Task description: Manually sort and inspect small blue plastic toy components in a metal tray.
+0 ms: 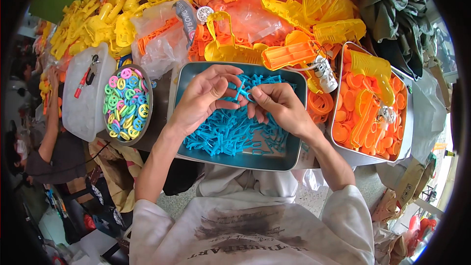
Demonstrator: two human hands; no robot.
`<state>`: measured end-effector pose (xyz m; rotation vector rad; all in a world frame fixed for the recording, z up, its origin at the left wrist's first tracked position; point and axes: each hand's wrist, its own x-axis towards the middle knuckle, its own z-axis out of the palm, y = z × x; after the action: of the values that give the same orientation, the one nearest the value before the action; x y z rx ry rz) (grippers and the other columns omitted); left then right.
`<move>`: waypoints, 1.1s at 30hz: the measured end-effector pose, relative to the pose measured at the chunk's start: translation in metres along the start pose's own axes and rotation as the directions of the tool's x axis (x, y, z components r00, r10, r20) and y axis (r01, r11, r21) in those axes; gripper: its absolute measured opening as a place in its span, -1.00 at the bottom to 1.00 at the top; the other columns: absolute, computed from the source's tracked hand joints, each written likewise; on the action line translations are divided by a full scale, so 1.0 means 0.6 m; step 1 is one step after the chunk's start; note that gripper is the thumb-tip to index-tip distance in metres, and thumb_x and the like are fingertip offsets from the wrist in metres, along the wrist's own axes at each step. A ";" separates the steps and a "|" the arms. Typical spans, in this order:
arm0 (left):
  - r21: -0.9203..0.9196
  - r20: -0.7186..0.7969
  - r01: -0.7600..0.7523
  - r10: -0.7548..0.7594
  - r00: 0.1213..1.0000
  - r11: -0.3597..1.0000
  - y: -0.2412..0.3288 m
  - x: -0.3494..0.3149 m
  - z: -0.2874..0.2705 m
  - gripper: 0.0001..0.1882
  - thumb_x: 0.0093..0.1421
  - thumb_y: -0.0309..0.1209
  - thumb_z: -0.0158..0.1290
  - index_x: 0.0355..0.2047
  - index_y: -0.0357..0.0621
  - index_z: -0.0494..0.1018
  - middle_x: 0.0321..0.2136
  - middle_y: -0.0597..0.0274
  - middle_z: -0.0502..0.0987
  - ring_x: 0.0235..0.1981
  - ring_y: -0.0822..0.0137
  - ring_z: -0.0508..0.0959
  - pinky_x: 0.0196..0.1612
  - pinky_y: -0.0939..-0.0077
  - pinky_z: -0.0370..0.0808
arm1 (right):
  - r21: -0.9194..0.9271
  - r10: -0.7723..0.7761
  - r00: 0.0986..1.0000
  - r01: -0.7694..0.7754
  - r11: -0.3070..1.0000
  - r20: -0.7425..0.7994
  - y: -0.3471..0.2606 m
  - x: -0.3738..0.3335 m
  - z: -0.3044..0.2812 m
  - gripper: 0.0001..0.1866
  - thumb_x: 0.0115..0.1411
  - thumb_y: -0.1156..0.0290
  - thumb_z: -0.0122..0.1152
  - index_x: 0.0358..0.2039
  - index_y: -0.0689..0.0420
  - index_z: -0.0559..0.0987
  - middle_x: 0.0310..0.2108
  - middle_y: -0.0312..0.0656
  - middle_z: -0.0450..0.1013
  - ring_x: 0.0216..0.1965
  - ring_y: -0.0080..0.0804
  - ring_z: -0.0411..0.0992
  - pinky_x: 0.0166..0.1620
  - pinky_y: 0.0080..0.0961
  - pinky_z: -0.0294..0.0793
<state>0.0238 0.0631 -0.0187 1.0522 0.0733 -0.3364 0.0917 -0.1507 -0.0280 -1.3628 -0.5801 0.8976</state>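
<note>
A small blue plastic piece (pixel 241 90) with a thin stem and a crossbar is held up over a dark metal tray (pixel 294 153). My right hand (pixel 280 107) pinches its right end between thumb and fingers. Curled around its left side is my left hand (pixel 206 99), palm turned partly up, fingertips at the piece; their exact contact is partly hidden. Beneath both hands, the tray holds a heap of similar blue forked pieces (pixel 221 135).
At left, a round metal bowl (pixel 148 118) holds colourful small plastic wheels (pixel 128 99), beside a translucent lid (pixel 81 110) with a red tool on it. Orange parts fill a right-hand tray (pixel 338 135). Yellow plastic shells (pixel 235 51) pile up behind. Another person's arm (pixel 50 122) reaches in at far left.
</note>
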 end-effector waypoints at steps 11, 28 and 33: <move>0.715 -0.099 -0.278 0.487 0.868 0.641 0.001 -0.017 0.042 -0.62 0.26 -0.56 0.03 0.10 -0.22 0.42 -0.01 0.16 0.47 -0.16 0.44 0.54 -0.14 0.52 0.60 | 0.066 -0.077 0.997 0.078 0.995 -0.009 -0.008 -0.003 0.018 -0.69 0.40 0.29 0.03 -0.12 0.30 0.57 -0.34 -0.22 0.59 -0.45 -0.65 0.47 -0.36 -0.68 0.49; 0.744 0.608 -0.664 0.337 0.719 0.075 0.111 -0.128 0.344 -0.77 0.14 -0.28 0.20 -0.19 -0.01 0.61 -0.29 0.31 0.55 -0.39 0.43 0.56 -0.63 0.75 0.36 | 0.124 -0.091 0.984 0.110 0.986 -0.154 -0.003 0.005 0.014 -0.74 0.33 0.43 0.14 -0.04 0.30 0.50 -0.19 -0.11 0.59 -0.38 -0.56 0.55 -0.25 -0.61 0.60; 0.419 0.888 -0.676 -0.119 0.443 0.606 0.142 -0.049 0.345 -0.75 0.20 -0.37 0.12 -0.12 -0.15 0.57 -0.17 0.23 0.58 -0.37 0.38 0.57 -0.53 0.68 0.51 | 0.079 -0.116 0.967 0.137 0.987 -0.227 -0.004 0.002 0.010 -0.74 0.33 0.42 0.13 -0.02 0.27 0.50 -0.19 -0.12 0.60 -0.37 -0.55 0.55 -0.25 -0.60 0.60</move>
<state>0.0011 -0.0701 0.1625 1.5698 -1.3435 -0.5409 0.0880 -0.1464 -0.0251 -1.3042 -0.4423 0.6508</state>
